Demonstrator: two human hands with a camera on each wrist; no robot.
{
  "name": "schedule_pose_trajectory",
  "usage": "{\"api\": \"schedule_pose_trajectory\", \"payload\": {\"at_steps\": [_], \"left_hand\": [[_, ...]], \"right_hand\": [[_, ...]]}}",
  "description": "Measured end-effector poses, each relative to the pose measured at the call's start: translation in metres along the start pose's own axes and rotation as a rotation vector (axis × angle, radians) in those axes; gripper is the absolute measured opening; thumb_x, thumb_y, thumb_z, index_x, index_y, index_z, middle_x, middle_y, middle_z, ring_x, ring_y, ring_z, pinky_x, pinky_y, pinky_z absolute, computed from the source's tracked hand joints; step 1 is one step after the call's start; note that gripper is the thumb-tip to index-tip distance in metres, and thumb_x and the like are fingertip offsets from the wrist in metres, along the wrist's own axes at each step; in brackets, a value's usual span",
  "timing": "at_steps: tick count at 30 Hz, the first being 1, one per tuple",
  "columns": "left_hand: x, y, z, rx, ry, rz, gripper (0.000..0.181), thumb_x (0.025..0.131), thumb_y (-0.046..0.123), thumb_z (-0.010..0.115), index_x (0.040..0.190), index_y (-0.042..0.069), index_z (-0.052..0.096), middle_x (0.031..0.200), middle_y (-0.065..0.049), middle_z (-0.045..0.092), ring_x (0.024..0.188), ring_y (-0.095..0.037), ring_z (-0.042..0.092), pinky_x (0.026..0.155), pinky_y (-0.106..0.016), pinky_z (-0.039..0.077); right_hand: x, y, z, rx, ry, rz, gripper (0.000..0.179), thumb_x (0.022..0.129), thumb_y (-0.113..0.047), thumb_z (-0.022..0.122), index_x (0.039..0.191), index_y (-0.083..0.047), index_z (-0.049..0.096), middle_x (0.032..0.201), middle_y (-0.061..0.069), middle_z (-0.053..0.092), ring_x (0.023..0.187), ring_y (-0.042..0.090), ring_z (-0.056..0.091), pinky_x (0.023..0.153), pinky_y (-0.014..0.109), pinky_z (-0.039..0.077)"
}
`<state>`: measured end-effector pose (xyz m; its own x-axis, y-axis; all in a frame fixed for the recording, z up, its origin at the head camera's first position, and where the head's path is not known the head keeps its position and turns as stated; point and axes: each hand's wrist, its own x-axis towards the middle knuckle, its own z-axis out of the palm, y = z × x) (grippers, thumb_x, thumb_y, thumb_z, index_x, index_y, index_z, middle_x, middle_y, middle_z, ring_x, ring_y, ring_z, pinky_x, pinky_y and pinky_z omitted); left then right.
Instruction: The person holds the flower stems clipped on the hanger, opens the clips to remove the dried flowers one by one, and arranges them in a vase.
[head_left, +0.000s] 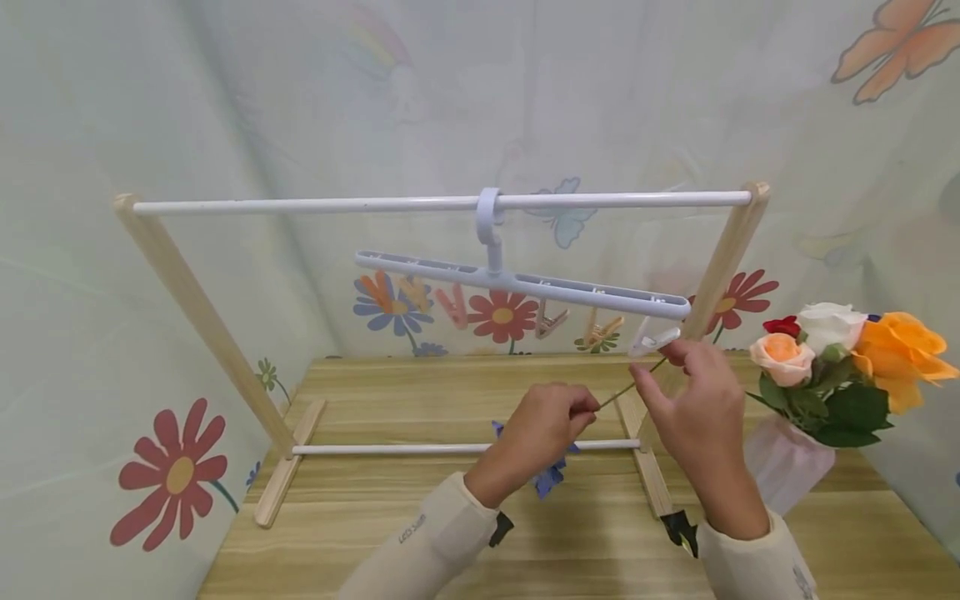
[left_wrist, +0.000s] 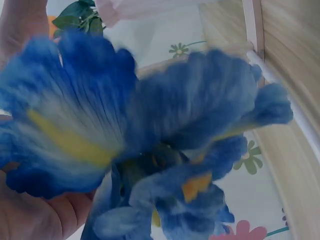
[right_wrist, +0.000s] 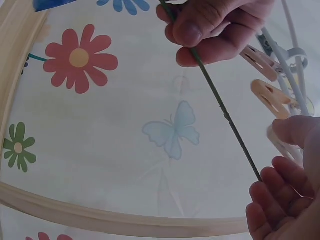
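My left hand (head_left: 542,432) pinches the thin green stem (right_wrist: 216,95) of a blue artificial iris (left_wrist: 187,105). Its ruffled petals with yellow streaks fill the left wrist view and hang below that hand in the head view. The stem slants up toward my right hand (head_left: 701,408), its tip at the fingers. That hand's thumb and fingers pinch around a white clothespin (head_left: 651,338), partly hidden, at the low right end of a pale blue clip hanger (head_left: 600,294). More clothespins in orange, yellow, pink and brown (head_left: 551,321) dangle along the hanger.
The hanger hooks over the upper white rod (head_left: 300,205) of a wooden stand, whose lower rod (head_left: 390,449) runs near the tabletop (head_left: 360,533). At the right, a pale pink vase (head_left: 787,462) holds artificial roses (head_left: 832,327). A flower-printed curtain (head_left: 637,92) hangs behind.
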<state>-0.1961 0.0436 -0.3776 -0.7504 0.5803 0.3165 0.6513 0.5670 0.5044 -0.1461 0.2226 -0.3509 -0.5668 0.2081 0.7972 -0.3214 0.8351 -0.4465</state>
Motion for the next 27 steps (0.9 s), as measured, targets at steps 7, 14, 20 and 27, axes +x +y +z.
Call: {"api": "schedule_pose_trajectory", "payload": {"at_steps": [7, 14, 20, 27], "left_hand": [[-0.002, 0.005, -0.002, 0.224, 0.082, 0.069, 0.007, 0.096, 0.017, 0.072, 0.099, 0.019, 0.078, 0.093, 0.005, 0.075, 0.083, -0.004, 0.070, 0.070, -0.012, 0.054], [-0.004, 0.011, -0.002, 0.423, 0.174, 0.148, 0.007, 0.094, 0.018, 0.074, 0.097, 0.021, 0.079, 0.086, 0.005, 0.073, 0.079, -0.009, 0.069, 0.067, -0.018, 0.056], [-0.007, 0.015, -0.001, 0.584, 0.263, 0.208, 0.008, 0.089, 0.016, 0.078, 0.092, 0.023, 0.080, 0.082, 0.006, 0.071, 0.073, -0.011, 0.066, 0.064, -0.022, 0.056], [-0.010, 0.019, 0.002, 0.714, 0.296, 0.245, 0.008, 0.087, 0.017, 0.082, 0.091, 0.023, 0.081, 0.085, 0.005, 0.072, 0.077, -0.011, 0.064, 0.072, -0.023, 0.056]], "right_hand": [[-0.011, 0.001, 0.000, -0.093, 0.034, -0.182, 0.020, 0.075, -0.003, 0.084, 0.090, 0.005, 0.072, 0.083, 0.022, 0.072, 0.079, 0.042, 0.060, 0.076, 0.052, 0.044], [-0.019, 0.000, 0.006, -0.176, -0.100, -0.318, 0.021, 0.071, -0.005, 0.089, 0.087, -0.003, 0.076, 0.082, 0.014, 0.073, 0.080, 0.037, 0.062, 0.071, 0.048, 0.054], [-0.027, -0.001, 0.009, -0.201, -0.201, -0.353, 0.023, 0.067, -0.004, 0.092, 0.084, -0.007, 0.076, 0.081, 0.008, 0.073, 0.079, 0.032, 0.065, 0.068, 0.045, 0.055], [-0.034, -0.006, 0.013, -0.252, -0.287, -0.274, 0.015, 0.072, -0.005, 0.090, 0.080, -0.010, 0.078, 0.078, 0.007, 0.072, 0.072, 0.028, 0.066, 0.062, 0.042, 0.056]]}}
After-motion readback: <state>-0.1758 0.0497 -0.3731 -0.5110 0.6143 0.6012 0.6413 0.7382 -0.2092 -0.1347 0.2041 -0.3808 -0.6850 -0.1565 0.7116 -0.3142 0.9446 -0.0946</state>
